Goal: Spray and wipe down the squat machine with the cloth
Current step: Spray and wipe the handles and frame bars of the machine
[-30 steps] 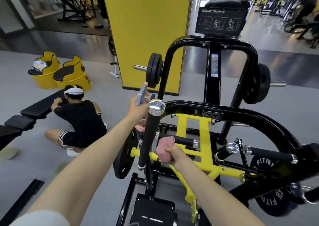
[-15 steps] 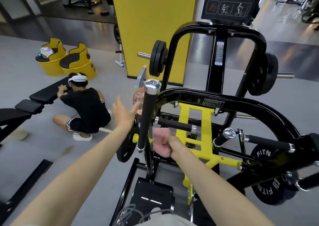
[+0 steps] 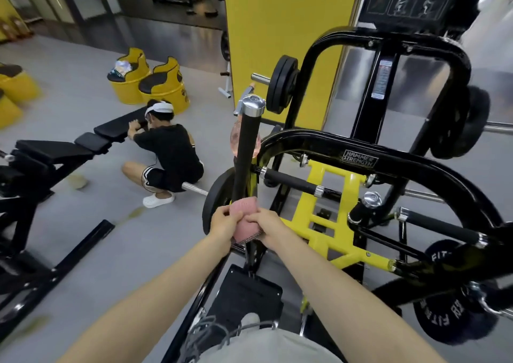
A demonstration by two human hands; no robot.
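A black and yellow squat machine (image 3: 361, 160) fills the right half of the view. Its upright black handle (image 3: 247, 151) with a chrome cap rises in front of me. A pink cloth (image 3: 244, 221) is bunched at the handle's lower end. My left hand (image 3: 223, 221) and my right hand (image 3: 266, 225) both grip the cloth, one on each side. A pink spray bottle (image 3: 256, 143) stands on the machine just behind the handle, mostly hidden by it; neither hand touches it.
A person in black (image 3: 169, 154) crouches on the floor to the left, by a black bench (image 3: 63, 146). Yellow drum seats (image 3: 161, 85) stand behind them. A yellow pillar (image 3: 283, 29) rises beyond the machine. Weight plates (image 3: 283, 88) hang on the machine's pegs.
My left hand let go of the spray bottle, which now stands behind the handle, and came down to join my right hand on the cloth. The cloth has moved left onto the handle's lower end.
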